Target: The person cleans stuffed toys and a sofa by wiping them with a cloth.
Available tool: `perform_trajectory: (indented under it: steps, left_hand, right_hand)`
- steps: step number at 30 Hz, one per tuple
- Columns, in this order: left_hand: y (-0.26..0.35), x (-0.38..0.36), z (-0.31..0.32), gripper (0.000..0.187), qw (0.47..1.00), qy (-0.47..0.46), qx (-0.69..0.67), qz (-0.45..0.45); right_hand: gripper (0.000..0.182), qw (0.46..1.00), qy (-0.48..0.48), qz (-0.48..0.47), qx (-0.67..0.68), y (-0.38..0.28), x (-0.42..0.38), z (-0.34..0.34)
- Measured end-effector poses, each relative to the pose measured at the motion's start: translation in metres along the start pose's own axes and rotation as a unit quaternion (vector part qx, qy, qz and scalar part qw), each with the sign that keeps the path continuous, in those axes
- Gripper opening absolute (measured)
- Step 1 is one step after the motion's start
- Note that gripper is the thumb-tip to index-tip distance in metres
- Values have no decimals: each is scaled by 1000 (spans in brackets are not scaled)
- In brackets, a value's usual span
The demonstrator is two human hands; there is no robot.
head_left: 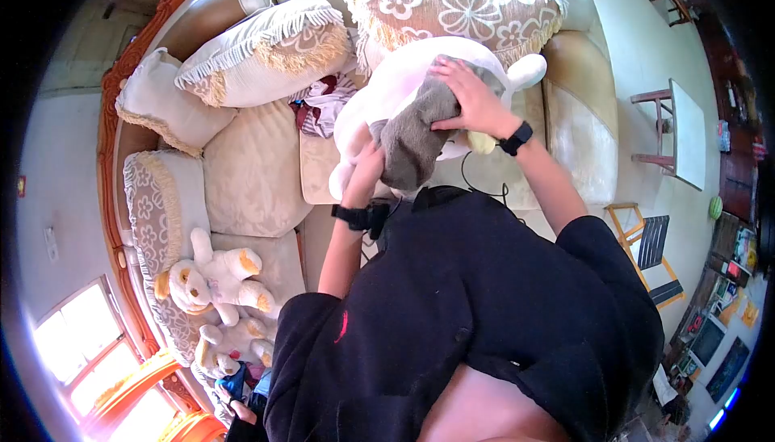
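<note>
A large pale pink-white plush toy (387, 83) rests on the sofa in front of me, against the black top I wear. Over its middle lies a grey cloth (412, 139). My right hand (472, 101) lies on the cloth's upper part, thumb and fingers apart. At the lower left edge of the cloth, my left hand (365, 174) has its fingers curled on the fabric, partly tucked against the plush. Each wrist wears a black band. A white rounded limb (526, 72) of the plush sticks out beyond my right hand.
Fringed cushions (460, 10) line the back of the beige sofa (250, 167). Striped clothing (327, 107) lies left of the plush. Two plush dogs (214, 276) sit at the left, near part of another person (242, 411). A white-topped table (686, 135) stands at the right.
</note>
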State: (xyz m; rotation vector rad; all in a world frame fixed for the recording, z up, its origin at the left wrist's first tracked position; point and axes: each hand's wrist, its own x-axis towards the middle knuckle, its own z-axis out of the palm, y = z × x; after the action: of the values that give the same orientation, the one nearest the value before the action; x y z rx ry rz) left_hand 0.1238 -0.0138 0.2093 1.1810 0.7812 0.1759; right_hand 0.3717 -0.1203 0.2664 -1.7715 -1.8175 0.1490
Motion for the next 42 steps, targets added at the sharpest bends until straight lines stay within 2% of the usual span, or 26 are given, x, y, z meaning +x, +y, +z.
perform_trajectory:
  steps: [1,2,7,9,10,11,12,13,14,15,17,19,21,23,24,25,26,27,28,31,32,33,35,39,41,42]
  left_hand:
    - [7,-7,-3,46,999,6,5,46]
    - [1,-8,-13,47,999,12,-51,9]
    - [29,-29,-11,56,990,41,-132,-3]
    - [22,-17,-9,66,997,25,53,59]
    - [50,-22,17,75,995,3,32,95]
    - [52,-10,28,82,975,23,133,178]
    - [58,-1,41,84,979,25,126,159]
    - [65,5,53,87,983,27,119,140]
    - [72,16,63,86,973,28,130,186]
    - [82,23,74,86,962,28,140,234]
    - [100,35,92,71,872,76,351,332]
    - [111,44,106,62,825,65,443,346]
    - [98,64,106,53,800,70,457,383]
    - [92,78,98,49,809,75,491,313]
    - [93,82,92,51,839,81,471,259]
    - [88,94,83,51,839,86,471,260]
    - [76,109,71,53,925,75,307,212]
    - [81,108,65,56,976,62,131,160]
    - [87,105,57,64,993,45,90,69]
    - [80,110,39,63,997,42,-36,46]
    - [57,127,27,56,987,-12,-144,65]
    - [62,117,26,56,987,-8,-145,67]
    - [79,94,26,47,920,-62,-386,-26]
    - [30,117,-31,40,899,-95,-426,9]
    - [58,70,-21,40,890,-50,-451,34]
    - [66,48,-19,42,890,-19,-451,65]
  right_hand:
    - [76,999,32,-4,39,1,-4,7]
    - [60,995,81,-6,59,3,-9,20]
    - [39,981,158,65,92,0,-18,53]
    - [36,977,181,72,90,6,-19,65]
    - [36,977,181,74,90,2,-17,68]
    - [34,930,217,184,232,-2,-13,73]
    - [32,850,245,289,366,-6,-12,76]
    - [39,833,152,345,405,-22,-1,42]
    - [44,699,204,363,581,-23,1,46]
    - [50,530,248,361,726,-20,2,52]
    - [59,560,209,333,729,-2,-8,71]
    - [58,464,210,239,827,25,-20,117]
    - [58,489,225,255,803,24,-25,124]
    - [59,534,246,292,755,10,-32,126]
    - [64,548,252,316,732,-27,-17,84]
    - [64,549,248,314,734,-30,-10,73]
    - [68,476,227,335,780,-31,-6,67]
    - [71,400,203,354,820,-32,-3,65]
    - [77,420,198,346,816,-32,-1,66]
    - [79,433,156,341,820,-20,-6,82]
    - [77,444,154,356,807,-26,-4,78]
    - [77,445,150,356,808,-26,-3,79]
    - [76,452,105,360,809,-26,0,83]
    - [71,501,90,370,777,-44,23,81]
    - [68,513,76,368,772,-53,39,75]
    - [67,566,81,369,733,-63,52,72]
